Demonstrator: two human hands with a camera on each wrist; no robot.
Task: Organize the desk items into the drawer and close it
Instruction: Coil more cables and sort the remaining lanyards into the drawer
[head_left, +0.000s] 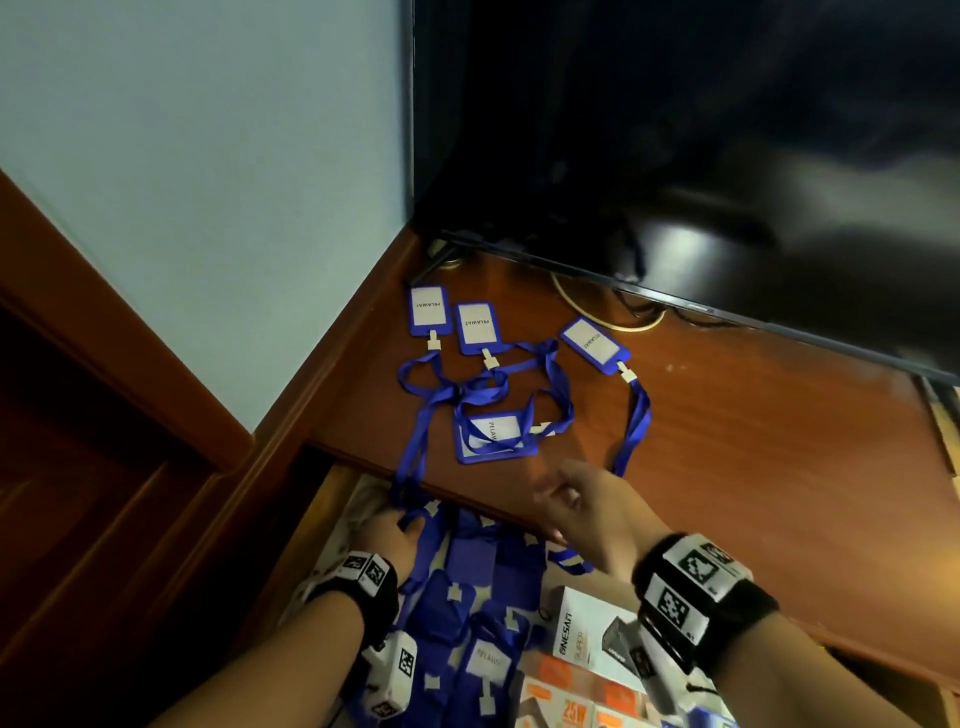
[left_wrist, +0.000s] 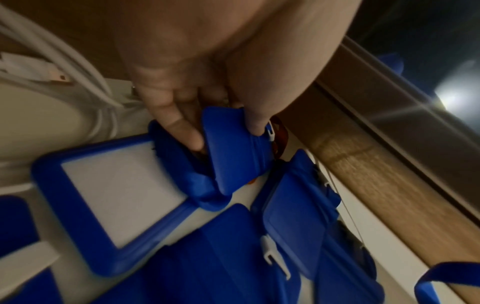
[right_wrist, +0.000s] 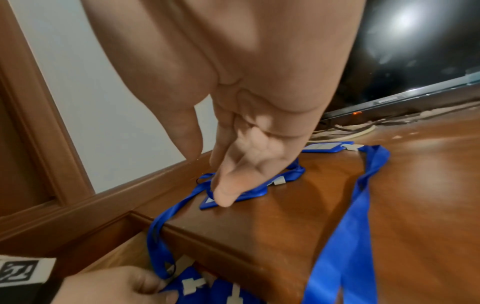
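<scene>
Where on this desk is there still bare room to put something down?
Bare wood lies right of the rightmost badge, between the screen and the desk front edge. The left corner is crowded with badges and straps, and the open drawer is packed.

Four badges (head_left: 493, 379) on desk (head_left: 753, 441), screen (head_left: 675, 156) behind, open drawer (head_left: 332, 499) below holding more

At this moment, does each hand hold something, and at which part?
The left hand pinches a blue lanyard strap at its folded loop, down in the open drawer. The right hand holds nothing.
</scene>
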